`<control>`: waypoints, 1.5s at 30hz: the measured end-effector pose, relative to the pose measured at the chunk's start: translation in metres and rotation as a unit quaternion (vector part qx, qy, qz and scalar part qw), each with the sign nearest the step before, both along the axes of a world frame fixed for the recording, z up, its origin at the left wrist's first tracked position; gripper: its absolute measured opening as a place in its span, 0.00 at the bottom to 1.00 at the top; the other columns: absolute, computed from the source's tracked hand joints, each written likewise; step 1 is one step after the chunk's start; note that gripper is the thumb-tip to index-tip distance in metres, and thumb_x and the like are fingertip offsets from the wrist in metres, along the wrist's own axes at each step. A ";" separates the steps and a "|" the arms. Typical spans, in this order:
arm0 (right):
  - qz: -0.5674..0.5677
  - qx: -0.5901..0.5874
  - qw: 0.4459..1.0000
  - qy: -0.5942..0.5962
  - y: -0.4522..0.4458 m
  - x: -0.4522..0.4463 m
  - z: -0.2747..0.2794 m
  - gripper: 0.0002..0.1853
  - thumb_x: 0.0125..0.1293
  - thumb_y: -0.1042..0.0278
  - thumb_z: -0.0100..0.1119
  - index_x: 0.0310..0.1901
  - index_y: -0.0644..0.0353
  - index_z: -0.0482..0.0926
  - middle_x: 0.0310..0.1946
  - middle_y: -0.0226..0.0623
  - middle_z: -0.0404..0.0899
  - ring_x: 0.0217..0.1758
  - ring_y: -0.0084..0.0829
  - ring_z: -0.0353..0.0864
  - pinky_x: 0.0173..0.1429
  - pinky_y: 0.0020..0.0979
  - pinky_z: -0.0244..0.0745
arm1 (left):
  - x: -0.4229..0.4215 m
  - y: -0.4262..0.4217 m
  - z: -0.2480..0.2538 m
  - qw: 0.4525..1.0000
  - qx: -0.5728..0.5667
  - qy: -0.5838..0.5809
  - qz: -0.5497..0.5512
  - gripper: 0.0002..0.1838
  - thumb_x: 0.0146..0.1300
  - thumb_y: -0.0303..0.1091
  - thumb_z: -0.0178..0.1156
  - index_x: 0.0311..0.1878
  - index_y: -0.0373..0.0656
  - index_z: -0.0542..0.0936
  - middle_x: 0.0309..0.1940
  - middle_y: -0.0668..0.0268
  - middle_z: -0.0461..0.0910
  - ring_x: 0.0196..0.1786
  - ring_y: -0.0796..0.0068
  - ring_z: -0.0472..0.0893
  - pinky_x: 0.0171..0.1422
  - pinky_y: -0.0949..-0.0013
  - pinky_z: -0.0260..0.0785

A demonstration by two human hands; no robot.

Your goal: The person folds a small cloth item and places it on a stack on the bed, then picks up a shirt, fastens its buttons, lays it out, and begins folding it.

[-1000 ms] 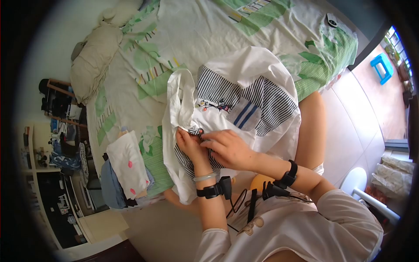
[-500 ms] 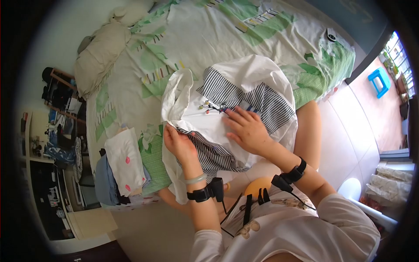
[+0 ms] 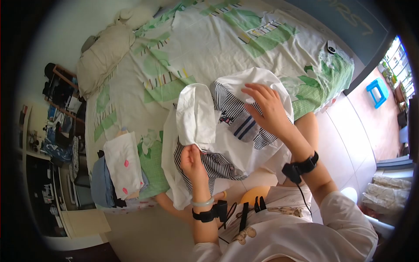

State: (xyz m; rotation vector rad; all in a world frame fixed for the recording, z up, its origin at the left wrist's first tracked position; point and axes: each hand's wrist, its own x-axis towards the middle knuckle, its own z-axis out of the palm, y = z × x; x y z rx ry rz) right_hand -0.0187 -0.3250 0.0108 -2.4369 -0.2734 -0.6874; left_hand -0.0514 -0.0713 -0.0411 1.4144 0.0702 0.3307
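striped garment (image 3: pixel 229 146) slants lower-left to upper-right, left grip (image 3: pixel 193 166) pinching it, right grip (image 3: pixel 271 112) released.

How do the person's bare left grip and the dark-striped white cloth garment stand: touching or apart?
Touching: the head view shows the left grip pinching the garment at a white edge.

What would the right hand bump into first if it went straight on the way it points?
Probably the white cloth garment with dark stripes: its plain white part shows just ahead of the right hand. How high the hand is above it, I can't tell.
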 end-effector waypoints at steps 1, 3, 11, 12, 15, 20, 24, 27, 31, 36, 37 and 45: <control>-0.002 0.001 1.000 -0.001 0.000 0.013 0.003 0.21 0.59 0.64 0.59 0.55 0.51 0.72 0.57 0.34 0.72 0.63 0.37 0.67 0.60 0.40 0.63 | -0.007 0.003 0.001 1.000 0.001 -0.001 -0.002 0.09 0.67 0.31 0.56 0.43 0.32 0.76 0.32 0.70 0.77 0.35 0.84 0.73 0.42 0.79 0.66; 0.023 -0.018 0.998 -0.061 0.000 0.040 0.006 0.22 0.60 0.64 0.59 0.57 0.51 0.71 0.58 0.36 0.71 0.63 0.38 0.67 0.63 0.42 0.59 | -0.018 0.007 0.006 0.983 0.145 0.014 -0.109 0.09 0.62 0.27 0.61 0.42 0.32 0.77 0.32 0.67 0.79 0.35 0.80 0.77 0.40 0.77 0.68; 0.149 -0.222 0.963 0.030 -0.002 0.073 -0.021 0.13 0.50 0.67 0.63 0.41 0.51 0.80 0.36 0.26 0.78 0.48 0.29 0.75 0.61 0.38 0.59 | 0.012 0.029 0.067 0.915 0.386 -0.055 -0.108 0.10 0.57 0.25 0.62 0.43 0.35 0.80 0.35 0.60 0.81 0.35 0.73 0.80 0.42 0.72 0.72; 0.147 -0.188 0.971 0.014 -0.005 0.066 -0.020 0.14 0.50 0.70 0.61 0.41 0.51 0.79 0.36 0.27 0.78 0.48 0.30 0.75 0.61 0.38 0.59 | 0.027 0.034 0.070 0.902 0.414 -0.081 -0.089 0.10 0.57 0.26 0.62 0.42 0.35 0.80 0.36 0.60 0.81 0.35 0.71 0.80 0.42 0.72 0.72; 0.141 -0.122 0.983 0.009 -0.014 0.041 -0.012 0.17 0.48 0.76 0.57 0.43 0.51 0.78 0.37 0.28 0.77 0.48 0.31 0.75 0.61 0.38 0.59 | 0.072 0.031 0.081 0.858 0.503 -0.095 -0.049 0.09 0.56 0.28 0.63 0.41 0.38 0.81 0.43 0.62 0.80 0.45 0.66 0.79 0.49 0.67 0.69; 0.133 -0.094 0.985 0.058 -0.025 0.025 0.003 0.19 0.49 0.73 0.59 0.46 0.52 0.77 0.38 0.30 0.76 0.48 0.31 0.74 0.60 0.38 0.59 | 0.135 0.025 0.062 0.714 0.658 -0.213 -0.115 0.08 0.53 0.27 0.63 0.38 0.42 0.82 0.45 0.64 0.80 0.56 0.64 0.72 0.61 0.58 0.59; 0.175 -0.120 0.974 0.077 -0.030 0.033 0.007 0.19 0.51 0.66 0.65 0.47 0.53 0.77 0.38 0.31 0.78 0.48 0.31 0.74 0.57 0.38 0.60 | 0.150 0.036 0.067 0.777 0.577 -0.197 -0.156 0.07 0.56 0.27 0.61 0.38 0.40 0.81 0.42 0.62 0.81 0.49 0.66 0.76 0.54 0.65 0.65; 0.168 -0.131 0.975 0.063 -0.039 0.047 0.005 0.17 0.52 0.64 0.66 0.45 0.54 0.78 0.36 0.32 0.79 0.45 0.32 0.75 0.56 0.37 0.60 | 0.144 0.060 0.076 0.863 0.476 -0.155 -0.063 0.05 0.59 0.28 0.60 0.37 0.38 0.81 0.37 0.61 0.82 0.39 0.67 0.79 0.44 0.70 0.68; 0.077 -0.009 0.997 0.009 -0.052 0.063 0.020 0.14 0.50 0.70 0.65 0.42 0.55 0.80 0.33 0.34 0.78 0.36 0.33 0.77 0.50 0.35 0.65 | 0.130 0.101 0.103 0.911 0.380 -0.130 0.094 0.08 0.64 0.32 0.58 0.37 0.36 0.80 0.32 0.65 0.80 0.34 0.78 0.76 0.39 0.75 0.67; 0.018 0.154 0.985 -0.083 -0.060 0.071 0.045 0.20 0.47 0.79 0.62 0.45 0.54 0.80 0.26 0.36 0.75 0.28 0.31 0.73 0.37 0.32 0.67 | 0.127 0.135 0.129 0.899 0.358 -0.180 0.179 0.09 0.65 0.33 0.58 0.40 0.36 0.78 0.31 0.69 0.78 0.33 0.82 0.73 0.38 0.77 0.66; 0.024 0.184 0.978 -0.098 -0.060 0.072 0.047 0.22 0.46 0.81 0.61 0.46 0.53 0.80 0.25 0.36 0.74 0.27 0.31 0.71 0.34 0.31 0.67 | 0.127 0.137 0.129 0.909 0.318 -0.215 0.160 0.09 0.65 0.33 0.58 0.40 0.36 0.78 0.31 0.69 0.77 0.32 0.82 0.72 0.38 0.78 0.65; 0.144 -0.093 0.983 0.071 -0.084 0.061 0.007 0.20 0.47 0.66 0.70 0.45 0.55 0.82 0.27 0.40 0.80 0.27 0.41 0.76 0.35 0.35 0.72 | 0.092 0.129 0.082 0.847 0.522 -0.098 0.005 0.11 0.60 0.35 0.62 0.38 0.36 0.78 0.30 0.62 0.79 0.31 0.74 0.75 0.37 0.72 0.67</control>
